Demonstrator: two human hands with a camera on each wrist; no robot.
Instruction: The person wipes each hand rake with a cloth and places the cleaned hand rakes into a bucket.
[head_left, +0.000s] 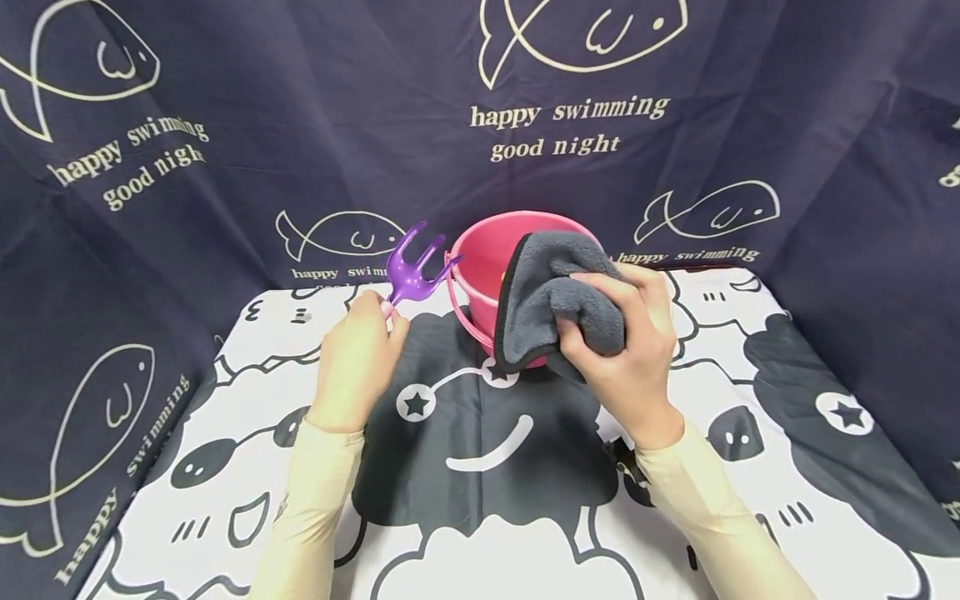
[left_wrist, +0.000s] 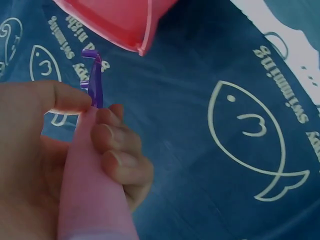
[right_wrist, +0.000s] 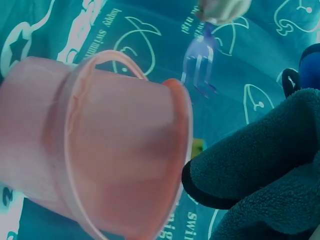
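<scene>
My left hand (head_left: pixel 356 358) grips the pink handle (left_wrist: pixel 95 185) of a toy sand fork. The fork's purple tines (head_left: pixel 408 275) point up and away, overlapping the left rim of a pink bucket (head_left: pixel 491 242) in the head view. A grey plush cloth (head_left: pixel 536 292) with black edging is bunched in my right hand (head_left: pixel 637 342), fingers and thumb curled into its folds. It hangs in front of the bucket's right side and hides much of it. The right wrist view shows the cloth's black-edged corner (right_wrist: pixel 210 195) right at the bucket's rim.
The bucket's handle (head_left: pixel 453 296) hangs down on its left side. A small yellow piece (right_wrist: pixel 198 146) shows just past the rim. Beneath lies a white and dark cartoon-printed cloth (head_left: pixel 480 500); a navy fish-print curtain (head_left: pixel 420 108) encloses the back and sides.
</scene>
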